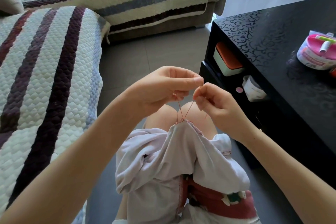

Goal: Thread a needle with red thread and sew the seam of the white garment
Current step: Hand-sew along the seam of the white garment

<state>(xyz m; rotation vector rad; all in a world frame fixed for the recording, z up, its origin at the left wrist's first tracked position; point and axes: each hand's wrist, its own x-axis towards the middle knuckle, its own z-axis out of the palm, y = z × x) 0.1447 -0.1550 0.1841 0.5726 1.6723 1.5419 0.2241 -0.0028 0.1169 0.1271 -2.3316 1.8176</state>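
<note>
The white garment [174, 158] lies bunched over my lap and knees, its seam edge lifted at the top with red stitches [182, 121] along it. Two strands of red thread [183, 110] rise from the seam to my hands. My left hand [163, 89] pinches one strand between thumb and fingers. My right hand [216, 103] pinches the other strand close beside it, fingers curled. The needle is too small to make out.
A black coffee table [272, 38] stands to the right, with a pink-lidded sewing box [320, 51] on top and an orange-lidded box [227, 60] on its shelf. A striped quilted sofa [45, 78] is at the left and back. Grey floor tiles lie between.
</note>
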